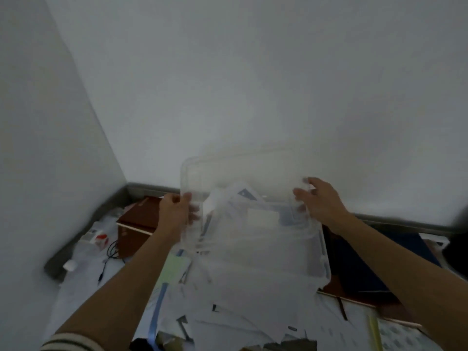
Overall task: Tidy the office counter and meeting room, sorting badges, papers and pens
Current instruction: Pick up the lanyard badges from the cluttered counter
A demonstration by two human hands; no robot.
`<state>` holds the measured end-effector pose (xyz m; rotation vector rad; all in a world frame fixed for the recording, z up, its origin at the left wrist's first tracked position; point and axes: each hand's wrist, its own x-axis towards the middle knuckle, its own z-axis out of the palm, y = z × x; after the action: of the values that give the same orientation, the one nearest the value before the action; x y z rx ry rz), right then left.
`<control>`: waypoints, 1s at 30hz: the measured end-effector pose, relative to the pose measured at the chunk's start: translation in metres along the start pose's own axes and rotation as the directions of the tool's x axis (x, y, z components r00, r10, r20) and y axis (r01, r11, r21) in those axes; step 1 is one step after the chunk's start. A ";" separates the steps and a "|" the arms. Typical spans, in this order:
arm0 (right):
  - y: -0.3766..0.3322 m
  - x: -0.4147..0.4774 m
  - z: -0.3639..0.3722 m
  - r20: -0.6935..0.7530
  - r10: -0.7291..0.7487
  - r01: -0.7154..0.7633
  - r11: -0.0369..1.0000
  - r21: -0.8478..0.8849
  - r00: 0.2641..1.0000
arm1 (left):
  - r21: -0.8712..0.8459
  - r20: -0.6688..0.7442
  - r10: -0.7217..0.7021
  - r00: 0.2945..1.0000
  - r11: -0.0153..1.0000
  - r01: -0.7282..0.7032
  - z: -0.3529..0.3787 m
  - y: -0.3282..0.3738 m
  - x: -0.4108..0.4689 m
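Over a cluttered white counter [76,287], the left hand [177,214] grips the left rim of a tilted clear plastic storage box [266,239], loose white papers [238,198] showing through it. The right hand [320,201] grasps its right rim. Bare white wall [253,84] stands beyond both hands.

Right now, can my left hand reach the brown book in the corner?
Probably yes: the brown book lies uncovered right beside the left hand. But that hand grips the clear bin by its edge, so it must let go first.
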<state>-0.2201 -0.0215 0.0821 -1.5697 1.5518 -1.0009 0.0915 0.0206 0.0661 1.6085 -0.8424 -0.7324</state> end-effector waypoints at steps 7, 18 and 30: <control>-0.052 0.013 0.092 0.333 0.048 -0.155 0.940 0.303 0.942 | -0.109 -0.365 -0.109 0.924 0.991 0.074 -0.101 -0.019 0.001; -0.084 0.054 0.270 0.460 0.038 -0.148 0.967 0.206 0.887 | 0.374 -0.383 -0.176 0.907 0.868 0.326 -0.199 -0.146 0.029; -0.072 0.112 0.382 0.438 0.203 -0.258 0.964 0.069 0.876 | 0.897 0.241 -0.060 0.969 0.395 -0.199 -0.188 -0.201 0.075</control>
<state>0.1505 -0.1454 -0.0219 -1.3626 1.3006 -0.5592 0.3160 0.0840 -0.0982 2.4784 -1.6966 -0.3577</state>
